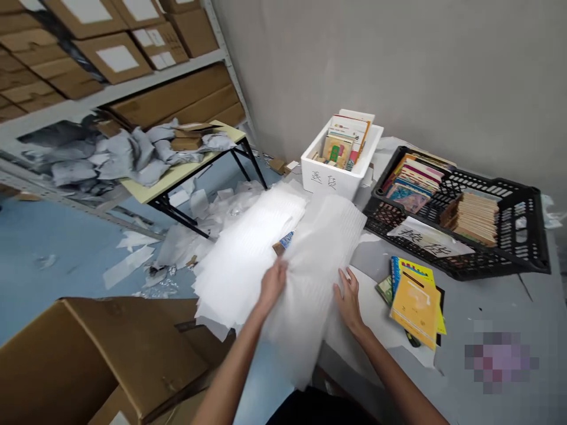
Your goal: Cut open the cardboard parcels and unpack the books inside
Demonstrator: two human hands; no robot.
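A white packing foam sheet [325, 236] spreads in front of me, over the table's edge and down toward my body. My left hand [273, 284] is closed on its left side, fingers pinched together. Close above those fingers, a blue-and-brown printed corner [284, 242] pokes out; the rest of that thing is hidden by the foam. At the sheet's right edge, my right hand [348, 298] has its fingers apart and lightly touches it. A thick stack of foam sheets [243, 248] lies to the left, partly beneath the held one.
Behind stand a white foam box [330, 180] and a black crate [443, 260], both with books. Several booklets [416, 307] lie at right. An open cardboard box [133, 348] is at lower left. Grey parcels [128, 153] cover a side table [190, 168] by the shelving.
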